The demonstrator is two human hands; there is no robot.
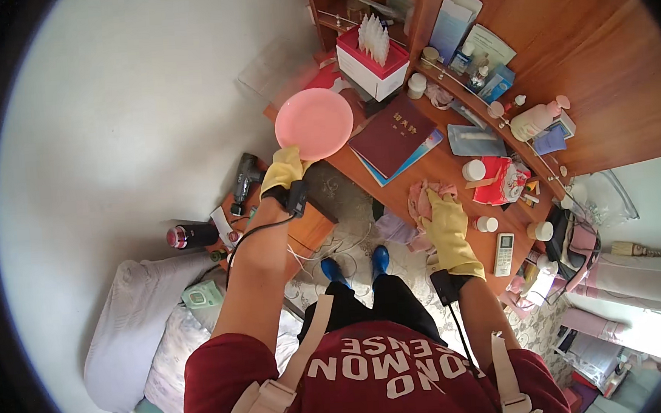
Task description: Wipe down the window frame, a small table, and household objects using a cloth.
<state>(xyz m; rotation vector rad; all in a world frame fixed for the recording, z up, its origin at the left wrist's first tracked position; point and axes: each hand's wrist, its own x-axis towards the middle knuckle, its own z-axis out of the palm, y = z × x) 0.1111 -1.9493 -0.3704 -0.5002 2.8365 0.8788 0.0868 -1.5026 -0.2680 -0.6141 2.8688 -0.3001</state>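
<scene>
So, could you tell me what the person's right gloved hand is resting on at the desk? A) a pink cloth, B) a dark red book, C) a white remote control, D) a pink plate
A: the right hand in a yellow glove presses on the crumpled pink cloth on the desk, while the pink plate is held up by the left hand.

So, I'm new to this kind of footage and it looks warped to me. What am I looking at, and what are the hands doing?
There is one picture, from a wide fisheye camera on a person's head, looking down; that lens bends the straight edges. No machine: both hands wear yellow rubber gloves. The left hand holds up a round pink plate. The right hand presses a pink cloth on the wooden desk. On the desk lie a dark red book, a white remote control and small white jars.
</scene>
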